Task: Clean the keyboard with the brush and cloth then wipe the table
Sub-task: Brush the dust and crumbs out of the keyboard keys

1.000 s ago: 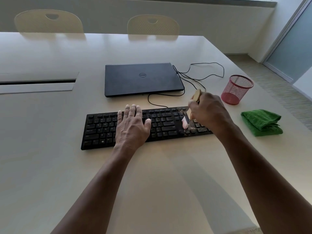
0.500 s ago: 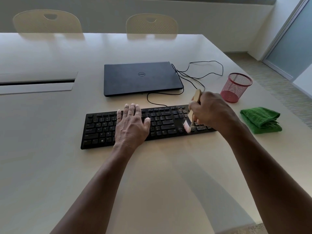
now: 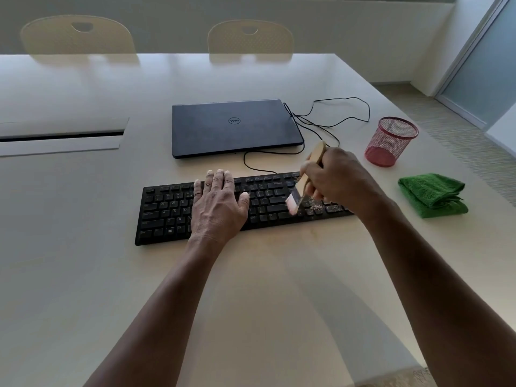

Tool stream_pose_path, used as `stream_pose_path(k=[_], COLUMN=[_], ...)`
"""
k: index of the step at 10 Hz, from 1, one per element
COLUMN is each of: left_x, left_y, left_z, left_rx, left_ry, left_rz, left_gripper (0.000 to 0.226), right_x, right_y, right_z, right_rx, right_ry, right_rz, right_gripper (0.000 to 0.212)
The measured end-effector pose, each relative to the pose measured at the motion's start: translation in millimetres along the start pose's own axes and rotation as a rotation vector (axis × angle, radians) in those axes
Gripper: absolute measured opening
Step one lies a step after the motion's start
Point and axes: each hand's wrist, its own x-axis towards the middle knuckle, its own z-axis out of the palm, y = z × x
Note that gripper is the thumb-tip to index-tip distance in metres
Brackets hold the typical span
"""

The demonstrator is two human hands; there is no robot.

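both hands over keyboard (image 3: pixel 167 216): left hand (image 3: pixel 216 208) flat, right hand (image 3: pixel 337 180) grips brush (image 3: pixel 303 181), hiding right keys.

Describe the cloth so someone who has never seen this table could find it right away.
Start at the black keyboard on the pale table and look past its right end, beyond the right hand holding the brush. The cloth lies folded there, nearer than the red mesh cup. It is the only green, soft thing.

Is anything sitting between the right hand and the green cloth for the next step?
Nothing visible does. The green cloth lies on bare table just right of the right hand, which holds the brush; that must be freed first.
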Motion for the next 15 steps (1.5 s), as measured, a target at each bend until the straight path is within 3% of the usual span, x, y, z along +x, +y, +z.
stream_pose_path(k=[2, 4, 5, 6, 8, 10, 11, 12, 13, 14, 15], left_x=[0.6, 0.3, 0.6, 0.9, 0.7, 1.6, 1.5, 1.5, 1.2, 1.3, 1.3], left_y=[0.2, 0.5, 0.7, 0.5, 0.0, -0.1, 0.1, 0.2, 0.2, -0.3, -0.7], left_z=[0.7, 0.9, 1.4, 1.9, 1.7, 2.3, 2.4, 2.3, 2.5, 2.8, 3.1], left_rx=[0.003, 0.002, 0.001, -0.002, 0.002, -0.003, -0.003, -0.005, -0.002, -0.003, 0.0], left_ry=[0.0, 0.0, -0.002, -0.002, -0.003, -0.004, -0.004, -0.002, -0.002, 0.001, 0.006], left_rz=[0.0, -0.001, -0.001, -0.001, -0.004, -0.002, 0.001, -0.001, 0.001, 0.004, 0.007], left_gripper=[0.07, 0.07, 0.07, 0.07, 0.07, 0.07, 0.07, 0.07, 0.07, 0.07, 0.07], right_x=[4.6, 6.9, 8.4, 11.6, 10.1, 13.5, 16.1, 16.9, 19.0, 27.2, 33.0], right_y=[4.7, 4.4, 7.9, 11.5, 8.9, 16.1, 16.3, 17.3, 21.4, 26.2, 22.9], right_z=[-0.5, 4.0, 7.2, 4.5, 9.3, 3.2, 1.4, 5.4, 7.0, 4.4, 3.8], right_rx=[-0.218, -0.022, -0.109, -0.208, 0.052, -0.179, -0.026, 0.161, 0.035, -0.008, 0.161], right_ry=[0.077, -0.024, -0.015, 0.097, -0.016, 0.149, 0.105, -0.017, 0.048, 0.229, 0.219], right_rz=[0.001, -0.009, 0.021, 0.015, -0.012, 0.005, -0.001, 0.034, 0.039, 0.013, 0.007], right_gripper=[0.02, 0.025, 0.025, 0.022, 0.013, 0.012, 0.008, 0.017, 0.02, 0.019, 0.015])
